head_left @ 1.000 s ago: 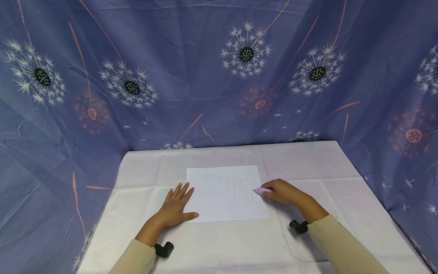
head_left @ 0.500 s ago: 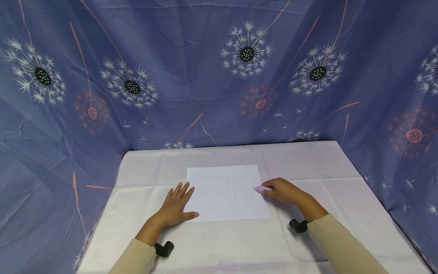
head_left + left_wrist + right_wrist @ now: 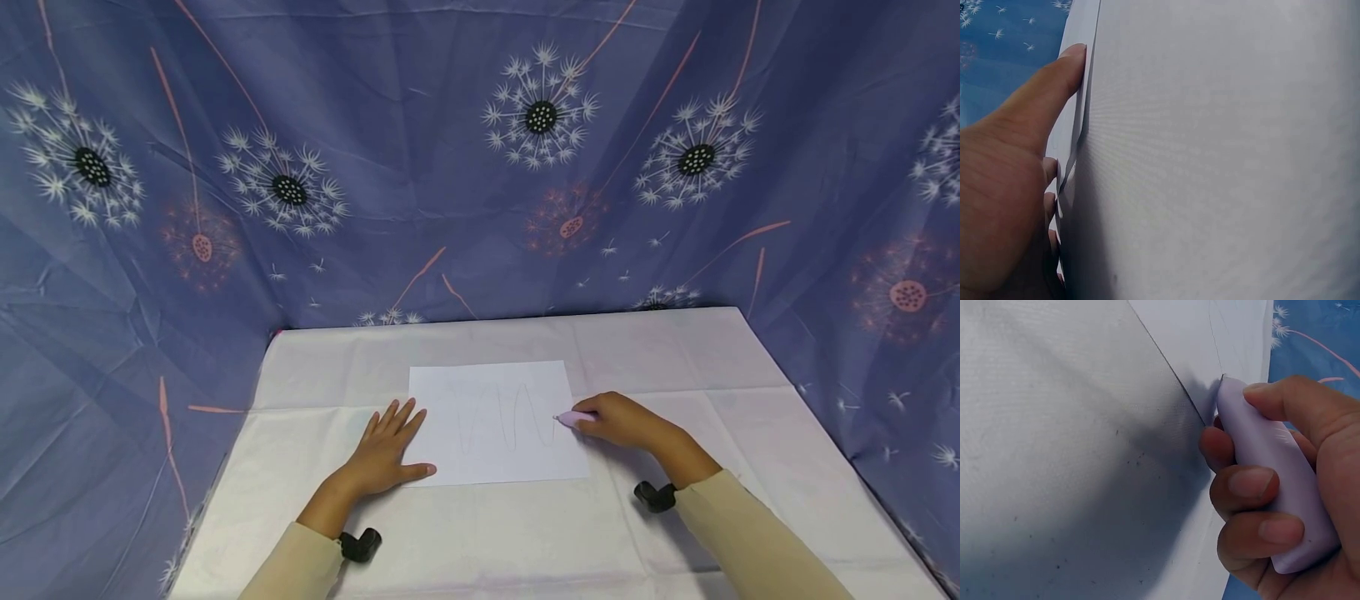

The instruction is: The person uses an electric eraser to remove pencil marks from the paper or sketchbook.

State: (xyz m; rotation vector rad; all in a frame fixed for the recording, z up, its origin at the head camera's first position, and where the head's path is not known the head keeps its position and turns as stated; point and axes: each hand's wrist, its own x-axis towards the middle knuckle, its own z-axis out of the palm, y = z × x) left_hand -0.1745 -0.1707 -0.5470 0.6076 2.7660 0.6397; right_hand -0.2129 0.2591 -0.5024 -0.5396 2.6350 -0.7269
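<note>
A white sheet of paper (image 3: 487, 467) lies flat and bears thin, tall zigzag lines. My left hand (image 3: 384, 454) rests with spread fingers on its left edge; the thumb (image 3: 1063, 78) shows in the left wrist view. At the right edge, my right hand (image 3: 622, 418) grips a chunky lavender tool (image 3: 1266, 456) with a small dark pointed tip; its exact kind is unclear. The thumb lies along its upper side and the other fingers curl round it. Its tip is at a thin line on the paper. I cannot tell whether that line is drawn or cut.
A white cloth (image 3: 487, 542) with fold creases covers the table. Blue curtains (image 3: 420, 167) with a dandelion print stand behind and at both sides. Each wrist carries a small black device, such as the right camera (image 3: 655, 497).
The right hand with the lavender tool shifts slightly away from the person, then slightly back. The left hand and the paper stay in place.
</note>
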